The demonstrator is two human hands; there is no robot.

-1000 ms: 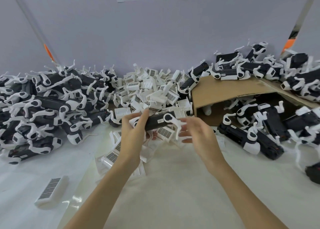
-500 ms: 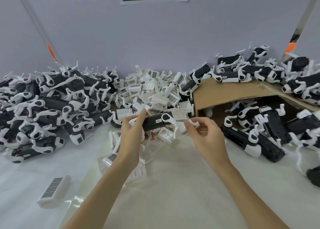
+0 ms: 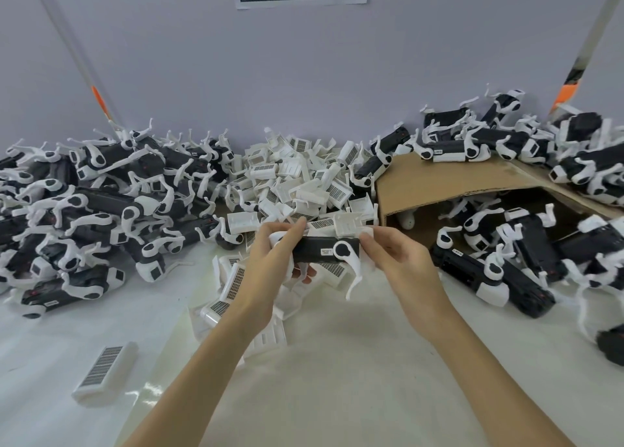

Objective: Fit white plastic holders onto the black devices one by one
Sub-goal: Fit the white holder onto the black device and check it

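Observation:
My left hand [image 3: 275,261] grips a black device [image 3: 320,250] with white legs, held level at the middle of the view. My right hand [image 3: 395,261] pinches a white plastic holder [image 3: 351,224] against the device's right end. A white leg of the device hangs down between the two hands. Behind them lies a heap of loose white holders [image 3: 297,180], several with barcode labels.
A big pile of black devices with white parts [image 3: 87,203] fills the left. More of them lie on and under a bent cardboard sheet [image 3: 456,180] at the right. A single white holder [image 3: 104,372] lies at the front left on the white table.
My right hand has moved left and up to the device's right end, now with a white holder in its fingers. My left hand keeps its grip on the device.

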